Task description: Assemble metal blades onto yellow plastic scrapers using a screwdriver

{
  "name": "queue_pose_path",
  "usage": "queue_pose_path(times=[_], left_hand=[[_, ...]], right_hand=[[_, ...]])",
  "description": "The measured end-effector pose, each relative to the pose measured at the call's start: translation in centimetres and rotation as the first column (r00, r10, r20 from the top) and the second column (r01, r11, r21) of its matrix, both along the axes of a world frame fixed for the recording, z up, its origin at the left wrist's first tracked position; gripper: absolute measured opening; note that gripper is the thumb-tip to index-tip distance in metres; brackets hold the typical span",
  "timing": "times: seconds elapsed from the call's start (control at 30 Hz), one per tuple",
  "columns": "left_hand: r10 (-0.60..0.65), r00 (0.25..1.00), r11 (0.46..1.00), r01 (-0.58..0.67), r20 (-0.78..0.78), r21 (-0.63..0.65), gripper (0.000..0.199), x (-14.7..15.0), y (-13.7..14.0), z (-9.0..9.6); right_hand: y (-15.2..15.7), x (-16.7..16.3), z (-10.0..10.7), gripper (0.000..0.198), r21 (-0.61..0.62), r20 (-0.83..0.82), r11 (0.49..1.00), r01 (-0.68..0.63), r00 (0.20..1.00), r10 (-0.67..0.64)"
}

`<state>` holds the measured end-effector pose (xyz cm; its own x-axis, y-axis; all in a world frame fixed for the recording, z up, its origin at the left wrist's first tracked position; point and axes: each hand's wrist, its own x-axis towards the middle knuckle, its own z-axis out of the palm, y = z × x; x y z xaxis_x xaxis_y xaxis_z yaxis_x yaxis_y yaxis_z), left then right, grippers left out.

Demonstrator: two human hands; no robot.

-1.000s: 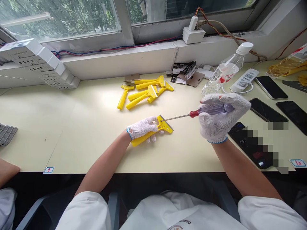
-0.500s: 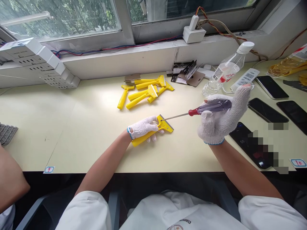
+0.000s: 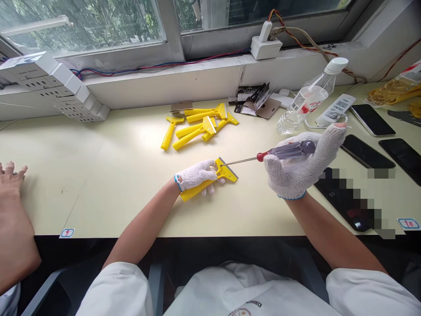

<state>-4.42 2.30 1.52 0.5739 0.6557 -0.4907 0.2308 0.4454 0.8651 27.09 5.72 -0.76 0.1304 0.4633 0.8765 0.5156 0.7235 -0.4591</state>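
The left hand [image 3: 196,174], in a white knitted glove with a blue-edged cuff, was curled around a yellow T-shaped scraper [image 3: 227,173] just above the table; the handle ran from near left to the head at far right, roughly in line with the left forearm; the scraper sat within this hand, so the left was the nearer one.

The right hand [image 3: 297,173], gloved alike, was to the right of the scraper and apart from it; it was loosely closed on a translucent purple-handled screwdriver [image 3: 286,151] with a red collar, one digit sticking out; the screwdriver's long axis slanted slightly down leftward, its thin metal tip at the far end of the scraper's head; whether it sat in a screw was too small to tell.

Beyond the scraper, several loose yellow scrapers [image 3: 193,138] lay on the cream table [image 3: 125,153]; beyond and right of it was a clear white-capped plastic bottle [image 3: 309,98]; farther right of it lay dark flat phones [image 3: 368,152]; well to its left was another person's bare hand [image 3: 12,182].
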Motion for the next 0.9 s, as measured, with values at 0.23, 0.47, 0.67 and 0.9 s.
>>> queue_pose_path(times=[0.23,0.47,0.67,0.9], left_hand=[[0.002,1.000,1.000,-0.003,-0.029,-0.012,0.041,0.3,-0.1,0.6],[0.003,1.000,1.000,-0.003,-0.016,0.003,0.044,0.2,-0.1,0.3],[-0.011,1.000,1.000,0.011,-0.009,0.010,0.042,0.0,0.0,0.0],[-0.005,0.999,1.000,0.005,-0.034,-0.001,0.038,0.2,-0.1,0.5]], right_hand=[[0.4,-1.7,2.7,0.099,0.292,0.054,0.956,-0.015,0.999,-0.001],[0.5,-1.0,1.0,0.123,0.309,0.063,0.945,-0.106,0.994,0.091],[0.0,-1.1,-0.4,0.120,0.078,-0.066,0.986,-0.149,0.986,0.154],[-0.7,-2.0,1.6,0.091,0.111,-0.076,0.976,-0.188,0.978,0.197]])
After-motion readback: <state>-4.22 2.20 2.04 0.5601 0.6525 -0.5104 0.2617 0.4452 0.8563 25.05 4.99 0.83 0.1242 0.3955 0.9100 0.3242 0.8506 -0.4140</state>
